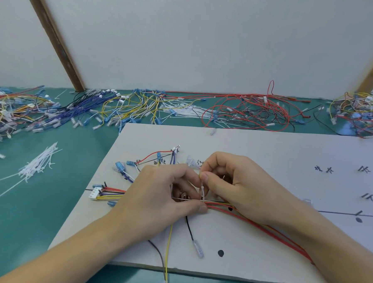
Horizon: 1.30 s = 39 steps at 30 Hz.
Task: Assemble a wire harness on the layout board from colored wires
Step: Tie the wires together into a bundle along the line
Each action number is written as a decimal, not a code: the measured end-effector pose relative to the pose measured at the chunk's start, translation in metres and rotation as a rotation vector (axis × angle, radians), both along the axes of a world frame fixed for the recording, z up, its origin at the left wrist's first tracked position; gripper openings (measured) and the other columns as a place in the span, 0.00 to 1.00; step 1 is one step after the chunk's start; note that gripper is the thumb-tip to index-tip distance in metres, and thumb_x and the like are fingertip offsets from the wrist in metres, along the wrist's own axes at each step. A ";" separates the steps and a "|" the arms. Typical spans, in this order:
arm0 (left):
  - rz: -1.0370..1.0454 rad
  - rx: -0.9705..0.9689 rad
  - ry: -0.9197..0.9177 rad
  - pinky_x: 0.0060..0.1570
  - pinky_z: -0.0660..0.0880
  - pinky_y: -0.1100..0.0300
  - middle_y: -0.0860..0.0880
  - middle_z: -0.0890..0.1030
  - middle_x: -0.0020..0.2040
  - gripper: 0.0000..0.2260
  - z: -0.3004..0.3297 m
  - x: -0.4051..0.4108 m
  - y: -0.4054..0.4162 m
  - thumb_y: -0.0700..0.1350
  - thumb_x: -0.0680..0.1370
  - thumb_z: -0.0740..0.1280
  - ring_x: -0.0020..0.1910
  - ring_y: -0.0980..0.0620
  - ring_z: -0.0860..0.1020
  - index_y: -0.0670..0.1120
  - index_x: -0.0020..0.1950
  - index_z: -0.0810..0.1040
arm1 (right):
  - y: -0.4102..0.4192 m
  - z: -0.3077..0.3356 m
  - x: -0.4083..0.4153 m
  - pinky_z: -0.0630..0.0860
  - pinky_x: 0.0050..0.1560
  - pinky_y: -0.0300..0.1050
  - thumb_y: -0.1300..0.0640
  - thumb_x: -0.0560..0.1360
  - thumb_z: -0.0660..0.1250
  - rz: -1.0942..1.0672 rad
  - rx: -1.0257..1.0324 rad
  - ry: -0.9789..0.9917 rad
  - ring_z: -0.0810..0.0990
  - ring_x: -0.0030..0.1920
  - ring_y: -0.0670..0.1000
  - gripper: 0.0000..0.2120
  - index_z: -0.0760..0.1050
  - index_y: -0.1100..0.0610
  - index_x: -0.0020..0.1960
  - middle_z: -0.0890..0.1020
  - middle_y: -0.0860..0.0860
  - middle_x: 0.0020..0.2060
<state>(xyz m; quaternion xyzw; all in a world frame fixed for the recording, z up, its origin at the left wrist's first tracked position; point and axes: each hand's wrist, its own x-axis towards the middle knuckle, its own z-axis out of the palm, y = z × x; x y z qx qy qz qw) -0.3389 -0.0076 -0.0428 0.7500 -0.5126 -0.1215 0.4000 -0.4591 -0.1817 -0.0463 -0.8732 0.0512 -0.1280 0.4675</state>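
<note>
A white layout board (256, 149) with black marks and lines lies on the teal table. On it runs a bundle of red, yellow and black wires (250, 220) ending at a white connector (94, 192) on the left. My left hand (156, 196) pinches the bundle where a white cable tie (203, 191) loops round it. My right hand (239, 187) pinches the tie's upright tail between thumb and forefinger. Blue-sleeved terminals (120, 167) fan out above my left hand. A black wire with a clear sleeve (197, 248) trails toward the board's near edge.
Loose white cable ties (37, 166) lie on the teal mat to the left. Heaps of colored wires line the back: mixed wires (14, 110), blue and yellow wires (122, 105), red and black wires (247, 110), another heap at far right (360, 113). Wooden struts lean against the wall.
</note>
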 end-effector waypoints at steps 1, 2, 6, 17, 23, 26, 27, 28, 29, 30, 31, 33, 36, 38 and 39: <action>0.003 0.002 0.017 0.36 0.69 0.72 0.63 0.85 0.38 0.13 0.000 0.000 0.000 0.50 0.67 0.83 0.32 0.59 0.76 0.55 0.45 0.82 | 0.000 0.000 0.000 0.71 0.34 0.36 0.53 0.81 0.65 -0.003 -0.003 -0.008 0.76 0.31 0.42 0.05 0.77 0.48 0.47 0.83 0.41 0.34; 0.003 0.004 0.037 0.35 0.69 0.72 0.62 0.86 0.38 0.13 -0.001 0.001 0.000 0.50 0.67 0.83 0.32 0.59 0.75 0.55 0.45 0.82 | 0.001 0.001 0.000 0.71 0.34 0.34 0.53 0.80 0.65 -0.006 -0.006 -0.013 0.76 0.32 0.41 0.05 0.77 0.48 0.46 0.83 0.41 0.34; -0.034 -0.006 0.127 0.35 0.71 0.69 0.58 0.87 0.39 0.08 -0.002 0.004 0.000 0.53 0.71 0.79 0.34 0.59 0.79 0.55 0.46 0.84 | 0.001 0.002 -0.001 0.74 0.36 0.36 0.56 0.81 0.66 -0.008 -0.025 -0.019 0.78 0.34 0.42 0.05 0.78 0.49 0.46 0.84 0.43 0.36; -0.057 -0.012 0.239 0.34 0.68 0.70 0.52 0.86 0.39 0.04 0.000 0.007 -0.003 0.47 0.77 0.74 0.33 0.61 0.76 0.52 0.42 0.86 | 0.004 0.005 -0.002 0.68 0.33 0.34 0.57 0.81 0.67 -0.051 -0.071 -0.020 0.74 0.31 0.42 0.06 0.77 0.49 0.46 0.80 0.39 0.31; -0.069 -0.012 0.237 0.31 0.65 0.72 0.52 0.84 0.35 0.05 0.002 0.008 -0.004 0.49 0.76 0.72 0.29 0.61 0.70 0.51 0.41 0.85 | 0.005 0.005 -0.002 0.68 0.34 0.33 0.56 0.82 0.65 -0.043 -0.083 0.003 0.75 0.32 0.42 0.06 0.76 0.49 0.46 0.81 0.40 0.32; -0.084 -0.009 0.241 0.32 0.64 0.72 0.53 0.83 0.34 0.05 0.002 0.008 -0.003 0.47 0.77 0.74 0.29 0.61 0.70 0.50 0.41 0.85 | 0.005 0.003 -0.002 0.70 0.36 0.35 0.55 0.83 0.64 -0.036 -0.069 0.012 0.77 0.34 0.42 0.06 0.76 0.49 0.47 0.82 0.41 0.35; -0.090 -0.007 0.245 0.32 0.65 0.72 0.54 0.82 0.33 0.05 0.001 0.008 -0.003 0.46 0.77 0.74 0.29 0.61 0.70 0.50 0.41 0.85 | 0.005 0.003 -0.002 0.71 0.37 0.36 0.55 0.83 0.64 -0.033 -0.060 0.014 0.78 0.35 0.42 0.06 0.76 0.48 0.47 0.83 0.41 0.36; -0.094 -0.007 0.247 0.32 0.65 0.72 0.55 0.81 0.32 0.06 0.001 0.008 -0.003 0.44 0.77 0.74 0.29 0.61 0.70 0.50 0.41 0.85 | 0.004 0.003 -0.002 0.72 0.38 0.38 0.55 0.83 0.64 -0.029 -0.046 0.015 0.78 0.35 0.42 0.06 0.76 0.48 0.47 0.83 0.42 0.36; -0.093 -0.006 0.243 0.32 0.65 0.72 0.56 0.81 0.32 0.06 0.001 0.008 -0.003 0.44 0.78 0.74 0.29 0.61 0.70 0.50 0.41 0.85 | 0.004 0.002 -0.002 0.73 0.39 0.40 0.55 0.83 0.64 -0.024 -0.025 0.018 0.78 0.36 0.42 0.06 0.76 0.48 0.47 0.84 0.43 0.37; -0.090 -0.006 0.236 0.31 0.65 0.73 0.57 0.82 0.32 0.06 0.000 0.008 -0.003 0.43 0.78 0.74 0.29 0.62 0.70 0.50 0.41 0.85 | 0.003 0.002 -0.002 0.75 0.39 0.43 0.55 0.83 0.65 -0.021 0.009 0.023 0.79 0.36 0.43 0.06 0.77 0.48 0.47 0.84 0.44 0.37; -0.086 -0.008 0.228 0.31 0.64 0.73 0.56 0.82 0.33 0.06 0.000 0.008 -0.003 0.44 0.78 0.74 0.29 0.62 0.71 0.50 0.41 0.85 | 0.003 0.002 -0.002 0.76 0.41 0.48 0.54 0.82 0.65 -0.021 0.055 0.030 0.79 0.36 0.44 0.05 0.78 0.49 0.48 0.85 0.46 0.38; -0.082 -0.010 0.216 0.32 0.65 0.72 0.55 0.84 0.35 0.04 -0.001 0.007 -0.003 0.46 0.78 0.74 0.30 0.61 0.71 0.51 0.42 0.86 | 0.001 0.003 -0.003 0.78 0.42 0.51 0.53 0.80 0.68 -0.017 0.126 0.049 0.80 0.37 0.45 0.04 0.80 0.50 0.49 0.86 0.49 0.38; -0.082 -0.015 0.207 0.32 0.65 0.70 0.54 0.85 0.35 0.05 -0.002 0.007 -0.002 0.47 0.77 0.74 0.31 0.60 0.71 0.51 0.41 0.85 | -0.001 0.004 -0.004 0.77 0.40 0.49 0.54 0.81 0.69 0.007 0.094 0.051 0.80 0.37 0.44 0.05 0.81 0.52 0.46 0.86 0.48 0.37; -0.086 -0.013 0.201 0.32 0.65 0.70 0.54 0.84 0.34 0.06 -0.002 0.008 -0.003 0.48 0.77 0.73 0.30 0.60 0.70 0.52 0.40 0.85 | -0.001 0.003 -0.004 0.75 0.39 0.48 0.54 0.82 0.68 0.010 0.017 0.039 0.77 0.36 0.44 0.06 0.79 0.52 0.46 0.84 0.47 0.36; -0.089 -0.009 0.202 0.32 0.65 0.69 0.54 0.83 0.33 0.06 -0.002 0.008 -0.003 0.50 0.76 0.73 0.30 0.59 0.70 0.52 0.40 0.85 | -0.001 0.002 -0.004 0.75 0.39 0.47 0.54 0.82 0.67 0.009 -0.021 0.032 0.77 0.35 0.43 0.06 0.78 0.51 0.46 0.83 0.46 0.36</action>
